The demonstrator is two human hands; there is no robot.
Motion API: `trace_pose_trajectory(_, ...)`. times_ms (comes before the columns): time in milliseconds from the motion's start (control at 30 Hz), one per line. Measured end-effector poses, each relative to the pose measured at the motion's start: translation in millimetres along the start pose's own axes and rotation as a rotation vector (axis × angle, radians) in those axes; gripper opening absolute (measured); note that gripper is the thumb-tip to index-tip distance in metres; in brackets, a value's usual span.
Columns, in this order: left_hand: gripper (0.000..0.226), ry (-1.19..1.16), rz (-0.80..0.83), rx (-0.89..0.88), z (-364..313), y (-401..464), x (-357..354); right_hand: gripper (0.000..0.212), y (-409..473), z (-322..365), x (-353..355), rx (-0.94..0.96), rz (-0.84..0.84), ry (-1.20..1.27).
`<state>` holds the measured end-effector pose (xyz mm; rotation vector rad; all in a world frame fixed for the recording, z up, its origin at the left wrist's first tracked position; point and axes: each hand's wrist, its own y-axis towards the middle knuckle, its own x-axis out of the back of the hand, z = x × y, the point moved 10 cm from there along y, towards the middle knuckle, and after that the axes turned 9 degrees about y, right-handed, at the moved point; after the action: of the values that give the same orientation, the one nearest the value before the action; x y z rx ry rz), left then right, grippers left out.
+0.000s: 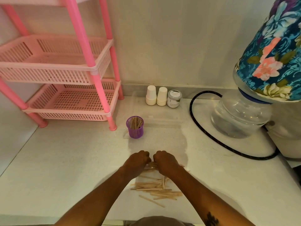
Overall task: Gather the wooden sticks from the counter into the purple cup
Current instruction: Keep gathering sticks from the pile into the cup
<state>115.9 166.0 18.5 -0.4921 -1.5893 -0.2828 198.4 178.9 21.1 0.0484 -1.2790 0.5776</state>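
A purple mesh cup (135,127) stands upright on the white counter, with several wooden sticks standing in it. A loose pile of wooden sticks (156,189) lies on the counter near the front edge. My left hand (138,160) and my right hand (166,161) are side by side at the far end of the pile, knuckles up, both closed around a small bundle of sticks (152,165) that shows between them. The cup is well beyond my hands, slightly to the left.
A pink plastic rack (65,69) stands at the back left. Two stacks of white paper cups (156,96) and a small jar (174,99) sit against the wall. A water dispenser bottle (241,118) with a floral cover and a black hose (211,137) fill the right.
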Motion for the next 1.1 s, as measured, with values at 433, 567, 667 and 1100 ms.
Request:
trace_pose_trajectory(433,0.030,-0.003,-0.026,0.065,12.1,-6.6,-5.4,0.013,4.1,10.3,-1.9,0.025,-0.009,-0.074)
trace_pose_trajectory(567,0.027,0.003,-0.035,0.091,14.0,-8.5,-4.1,0.013,3.7,14.8,-4.7,0.063,0.002,-0.131)
trace_pose_trajectory(667,0.022,0.033,-0.055,0.082,10.1,-10.6,-0.1,0.016,2.1,17.7,-4.9,0.086,0.005,-0.177)
trace_pose_trajectory(1100,0.037,0.082,-0.060,0.024,11.3,-18.7,0.6,0.013,-2.2,20.6,4.4,0.085,-0.003,-0.204)
